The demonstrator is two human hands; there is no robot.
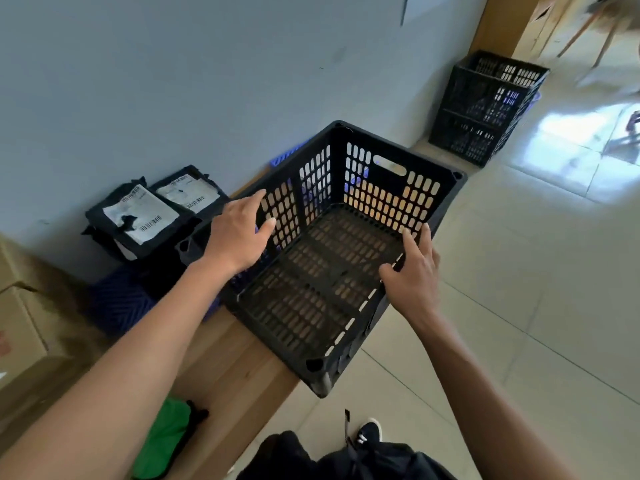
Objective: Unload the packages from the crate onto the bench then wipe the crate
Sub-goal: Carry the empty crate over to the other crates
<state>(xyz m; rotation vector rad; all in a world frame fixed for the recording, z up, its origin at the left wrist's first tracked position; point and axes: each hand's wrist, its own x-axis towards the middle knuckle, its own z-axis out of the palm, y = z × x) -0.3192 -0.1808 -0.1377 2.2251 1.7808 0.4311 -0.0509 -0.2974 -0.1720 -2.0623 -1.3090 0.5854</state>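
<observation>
Crate (332, 258) first: black moulded plastic, slotted walls and a ribbed lattice floor, now holding nothing, so it should lift light and stay stiff. It sits on the wooden surface (239, 362) with its near corner hanging past the edge over the tiled floor. The best holds are the thick rolled rim or the oblong handle slot in the far wall; the thin ribs between slots would likely dig into fingers.

The left hand (239, 233) lies spread over the left wall's rim, fingers straight and reaching inward. The right hand (412, 271) rests on the right rim, fingers extended along the edge, thumb toward the inside; whether it actually clamps the rim I cannot tell.

Two black poly-bag packages (149, 216) with white printed labels lie stacked near the wall, soft and crinkled, probably a little slick. A green cloth (166, 434) sits bunched at the near end of the surface, likely meant for the wiping.
</observation>
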